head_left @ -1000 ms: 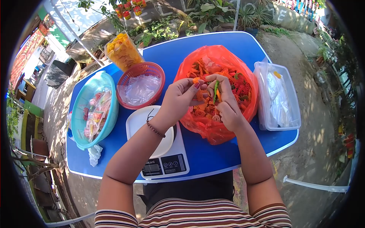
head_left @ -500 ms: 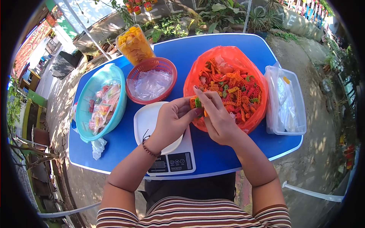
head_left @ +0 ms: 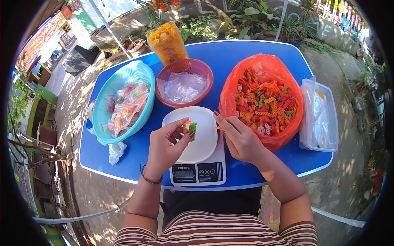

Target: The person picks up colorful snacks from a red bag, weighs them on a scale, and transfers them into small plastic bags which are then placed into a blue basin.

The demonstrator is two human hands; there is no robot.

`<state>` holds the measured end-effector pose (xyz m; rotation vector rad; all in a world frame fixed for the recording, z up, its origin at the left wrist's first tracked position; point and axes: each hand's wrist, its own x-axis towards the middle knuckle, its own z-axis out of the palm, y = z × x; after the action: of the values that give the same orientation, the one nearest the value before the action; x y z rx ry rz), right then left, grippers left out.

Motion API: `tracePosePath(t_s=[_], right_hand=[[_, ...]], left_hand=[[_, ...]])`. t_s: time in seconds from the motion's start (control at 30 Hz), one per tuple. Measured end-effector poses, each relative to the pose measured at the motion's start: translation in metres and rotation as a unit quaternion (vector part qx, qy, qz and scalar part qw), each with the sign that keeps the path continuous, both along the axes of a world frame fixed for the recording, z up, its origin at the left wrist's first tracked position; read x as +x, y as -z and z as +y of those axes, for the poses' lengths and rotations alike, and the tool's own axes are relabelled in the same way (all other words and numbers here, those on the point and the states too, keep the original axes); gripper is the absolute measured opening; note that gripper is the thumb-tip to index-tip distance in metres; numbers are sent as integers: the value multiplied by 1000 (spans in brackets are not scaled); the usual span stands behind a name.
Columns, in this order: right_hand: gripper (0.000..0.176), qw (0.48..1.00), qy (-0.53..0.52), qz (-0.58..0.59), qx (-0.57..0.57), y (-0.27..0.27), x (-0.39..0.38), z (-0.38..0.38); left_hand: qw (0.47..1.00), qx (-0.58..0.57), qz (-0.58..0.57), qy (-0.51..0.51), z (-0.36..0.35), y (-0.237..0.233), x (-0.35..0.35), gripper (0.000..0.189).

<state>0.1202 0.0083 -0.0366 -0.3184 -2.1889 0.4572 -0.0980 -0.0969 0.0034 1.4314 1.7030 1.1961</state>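
Observation:
Between the thumb and fingers of my left hand are green and orange snack pieces, held above the round white plate of a kitchen scale. My right hand pinches a small orange snack piece at the plate's right edge. Just beyond that hand stands an open red plastic bag, full of orange, red and green snack pieces, some wheel-shaped. The scale's display is too faint to read.
A turquoise basket at left holds small filled plastic packets. Clear plastic bags lie in a red basket, with a container of yellow chips behind. At right, a clear box holds plastic bags. Crumpled white plastic lies on the blue table.
My hands have moved apart. The left has shifted over the scale plate with green and orange pieces; the right stays beside the red bag. The whole view has shifted slightly.

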Motion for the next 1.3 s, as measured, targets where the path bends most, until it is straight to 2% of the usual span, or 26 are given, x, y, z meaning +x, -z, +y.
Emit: tracePosePath(t_s=[0.03, 0.07, 0.17, 0.3, 0.4, 0.5, 0.6, 0.7, 0.8, 0.97, 1.3], right_hand=[[60, 1000, 5, -6, 17, 2, -3, -1], [54, 996, 34, -17, 83, 1, -5, -2], [49, 987, 38, -77, 136, -5, 0, -6], [49, 995, 7, -87, 54, -6, -4, -15], [52, 996, -35, -75, 30, 3, -10, -19], [53, 996, -48, -64, -41, 7, -15, -23], [54, 990, -76, -49, -109, 7, -15, -25], [52, 995, -71, -42, -52, 8, -14, -21], [40, 995, -72, -74, 2, -6, -10, -20], [21, 991, -91, -103, 6, 3, -6, -16], [24, 991, -59, -115, -17, -3, 3, -3]], left_hand=[[999, -7, -29, -11, -3, 5, -2, 42], [998, -13, -59, -23, -7, 8, -4, 41], [998, -55, 13, -13, -12, 4, -7, 35], [995, -85, 50, -1, -12, -5, -5, 34], [995, -77, 59, -13, -10, -8, -3, 39], [996, -33, 81, -31, -8, 0, -2, 48], [997, -21, 45, -51, -9, 5, -2, 53], [996, 23, 40, -70, -9, 10, -2, 54], [987, 48, 152, -39, -11, -2, -1, 50], [982, 67, 172, -43, -9, 7, -4, 42], [978, 83, 173, -87, -10, 11, -11, 35]])
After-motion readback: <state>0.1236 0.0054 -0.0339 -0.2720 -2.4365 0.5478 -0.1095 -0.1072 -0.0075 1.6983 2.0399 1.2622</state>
